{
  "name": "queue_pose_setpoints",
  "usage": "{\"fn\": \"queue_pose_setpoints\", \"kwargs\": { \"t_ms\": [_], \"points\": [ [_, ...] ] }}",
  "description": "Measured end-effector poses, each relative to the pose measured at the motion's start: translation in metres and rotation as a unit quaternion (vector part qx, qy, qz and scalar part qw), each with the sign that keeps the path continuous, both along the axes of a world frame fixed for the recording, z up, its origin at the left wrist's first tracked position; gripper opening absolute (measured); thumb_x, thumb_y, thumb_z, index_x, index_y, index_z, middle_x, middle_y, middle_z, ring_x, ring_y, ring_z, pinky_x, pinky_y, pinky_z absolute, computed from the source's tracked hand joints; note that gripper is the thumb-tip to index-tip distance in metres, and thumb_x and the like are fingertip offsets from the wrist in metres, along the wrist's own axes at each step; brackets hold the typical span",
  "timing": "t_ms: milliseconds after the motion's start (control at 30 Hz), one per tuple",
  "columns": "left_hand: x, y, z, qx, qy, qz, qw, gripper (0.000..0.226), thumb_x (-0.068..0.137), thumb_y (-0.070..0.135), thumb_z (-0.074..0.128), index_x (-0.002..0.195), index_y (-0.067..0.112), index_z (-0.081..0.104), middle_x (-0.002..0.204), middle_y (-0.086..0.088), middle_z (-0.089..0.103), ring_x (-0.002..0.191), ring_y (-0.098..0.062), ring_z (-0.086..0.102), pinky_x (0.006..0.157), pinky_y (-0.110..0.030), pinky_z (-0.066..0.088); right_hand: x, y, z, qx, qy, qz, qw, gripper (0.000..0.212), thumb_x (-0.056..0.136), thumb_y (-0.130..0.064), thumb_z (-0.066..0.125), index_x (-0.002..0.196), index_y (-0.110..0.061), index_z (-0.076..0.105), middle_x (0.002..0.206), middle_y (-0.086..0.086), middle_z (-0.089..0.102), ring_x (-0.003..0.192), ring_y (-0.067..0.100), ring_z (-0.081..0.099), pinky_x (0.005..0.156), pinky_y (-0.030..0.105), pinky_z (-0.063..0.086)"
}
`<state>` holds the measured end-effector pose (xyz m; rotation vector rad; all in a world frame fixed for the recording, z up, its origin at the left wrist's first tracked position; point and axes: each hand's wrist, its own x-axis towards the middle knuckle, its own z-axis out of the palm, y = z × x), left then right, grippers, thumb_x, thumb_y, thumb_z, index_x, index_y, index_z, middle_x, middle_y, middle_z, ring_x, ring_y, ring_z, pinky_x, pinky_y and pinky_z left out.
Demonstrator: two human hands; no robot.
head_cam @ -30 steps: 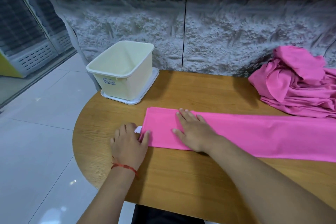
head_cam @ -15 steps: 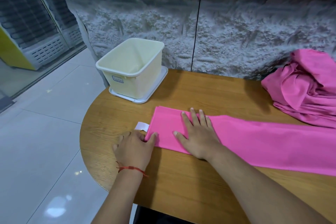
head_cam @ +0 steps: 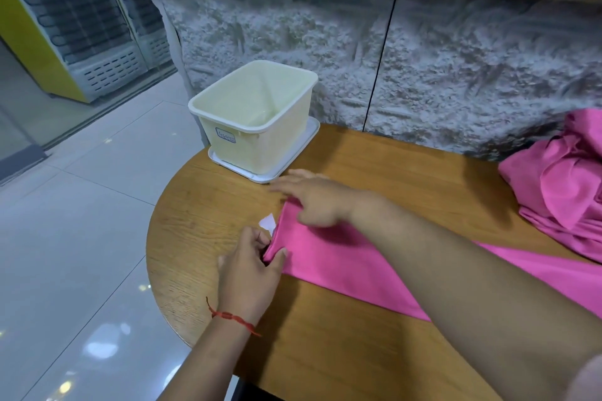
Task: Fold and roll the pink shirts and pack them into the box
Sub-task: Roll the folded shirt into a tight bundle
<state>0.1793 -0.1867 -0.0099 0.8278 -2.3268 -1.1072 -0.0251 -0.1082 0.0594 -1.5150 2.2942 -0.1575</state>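
**Wooden table, contents as we find them**

We list one wooden table (head_cam: 325, 345). On it:
- a cream box (head_cam: 260, 143), standing on a white tray (head_cam: 298, 156) at the far left
- a folded pink shirt (head_cam: 358, 264), laid out long, with a white tag (head_cam: 267, 223) at its left end
- a heap of pink shirts (head_cam: 563, 185), far right

The left hand (head_cam: 249, 273), with a red cord (head_cam: 232, 318) at the wrist, pinches the shirt's near corner. The right hand (head_cam: 314, 203) has its fingers stretched over the far corner.

Single head-worn view.
Looks forward and down, close over the table (head_cam: 325, 352), facing the wall (head_cam: 456, 75).
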Motion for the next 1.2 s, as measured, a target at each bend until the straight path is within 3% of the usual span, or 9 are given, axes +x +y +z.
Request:
{"fn": "queue_pose_setpoints", "kwargs": {
  "t_ms": [67, 167, 300, 533, 667, 800, 933, 1067, 1200],
  "points": [
    [0.001, 0.002, 0.002, 0.014, 0.008, -0.006, 1.0, 0.043, 0.08, 0.032, 0.085, 0.09, 0.035, 0.044, 0.081, 0.026, 0.06, 0.07, -0.004, 0.059, 0.092, -0.058, 0.049, -0.004, -0.017, 0.007, 0.042, 0.045, 0.082, 0.995, 0.057, 0.081, -0.016, 0.066, 0.131, -0.042, 0.061, 0.141, -0.015, 0.056, 0.144, 0.017, 0.037, 0.119, 0.043, 0.029],
    [0.002, 0.003, 0.003, 0.022, 0.014, -0.018, 1.0, 0.045, 0.079, 0.024, 0.087, 0.093, 0.034, 0.045, 0.084, 0.026, 0.062, 0.072, -0.003, 0.062, 0.091, -0.056, 0.05, -0.009, -0.025, 0.012, 0.034, 0.096, 0.149, 0.983, 0.02, 0.078, -0.022, 0.073, 0.093, -0.033, 0.066, 0.105, -0.017, 0.061, 0.108, 0.012, 0.05, 0.101, 0.044, 0.041],
    [0.003, 0.006, 0.001, 0.023, 0.039, -0.032, 0.998, 0.042, 0.08, 0.012, 0.085, 0.093, 0.03, 0.05, 0.084, 0.024, 0.063, 0.078, -0.004, 0.064, 0.07, -0.019, 0.048, -0.016, -0.012, 0.011, -0.051, 0.086, 0.146, 0.984, 0.017, 0.076, -0.017, 0.075, 0.085, -0.026, 0.063, 0.079, -0.016, 0.061, 0.084, 0.01, 0.052, 0.086, 0.04, 0.048],
    [0.003, 0.012, 0.004, -0.097, 0.053, -0.125, 0.986, 0.032, 0.08, -0.003, 0.075, 0.097, 0.024, 0.074, 0.093, 0.013, 0.057, 0.086, -0.009, 0.059, 0.078, -0.029, 0.051, -0.024, 0.029, -0.01, -0.141, 0.126, 0.149, 0.971, 0.021, 0.082, -0.002, 0.067, 0.09, -0.021, 0.064, 0.091, -0.01, 0.062, 0.09, 0.017, 0.05, 0.075, 0.043, 0.047],
    [0.008, 0.018, 0.004, -0.132, 0.064, -0.158, 0.977, 0.018, 0.089, 0.021, 0.062, 0.099, 0.021, 0.077, 0.093, 0.011, 0.055, 0.094, -0.009, 0.057, 0.087, -0.032, 0.049, -0.023, 0.043, -0.012, -0.101, 0.104, 0.132, 0.981, 0.029, 0.085, 0.002, 0.063, 0.101, -0.02, 0.072, 0.1, -0.008, 0.066, 0.098, 0.017, 0.055, 0.08, 0.042, 0.05],
    [0.009, 0.016, 0.005, -0.051, 0.053, -0.128, 0.989, 0.027, 0.102, 0.033, 0.058, 0.091, 0.025, 0.081, 0.086, 0.014, 0.057, 0.092, -0.01, 0.059, 0.082, -0.03, 0.047, -0.023, 0.048, -0.006, -0.075, 0.061, 0.081, 0.992, 0.027, 0.091, -0.014, 0.063, 0.111, -0.023, 0.078, 0.114, -0.009, 0.072, 0.107, 0.014, 0.064, 0.092, 0.035, 0.052],
    [0.016, 0.014, 0.001, -0.049, 0.057, -0.111, 0.991, 0.031, 0.098, 0.036, 0.07, 0.068, 0.026, 0.071, 0.078, 0.012, 0.058, 0.083, -0.013, 0.061, 0.072, -0.026, 0.046, -0.023, 0.036, 0.005, -0.033, 0.062, 0.076, 0.995, 0.018, 0.096, -0.038, 0.069, 0.104, -0.027, 0.08, 0.103, -0.01, 0.076, 0.093, 0.014, 0.067, 0.08, 0.037, 0.055],
    [0.023, 0.016, 0.001, -0.159, 0.062, -0.161, 0.972, 0.023, 0.101, 0.036, 0.062, 0.089, 0.024, 0.078, 0.086, 0.018, 0.063, 0.085, -0.006, 0.057, 0.079, -0.025, 0.046, -0.026, 0.021, 0.01, -0.014, 0.049, 0.064, 0.997, 0.018, 0.09, -0.032, 0.078, 0.106, -0.029, 0.07, 0.091, -0.011, 0.071, 0.086, 0.015, 0.066, 0.072, 0.033, 0.051],
    [0.017, 0.012, 0.01, -0.055, 0.015, -0.113, 0.992, 0.007, 0.103, 0.036, 0.059, 0.106, 0.031, 0.054, 0.074, 0.017, 0.069, 0.07, -0.005, 0.064, 0.061, -0.021, 0.045, -0.028, 0.012, 0.014, 0.017, 0.06, 0.125, 0.99, 0.034, 0.09, -0.025, 0.079, 0.121, -0.035, 0.072, 0.109, -0.01, 0.072, 0.1, 0.014, 0.066, 0.076, 0.027, 0.041]
  ]
}}
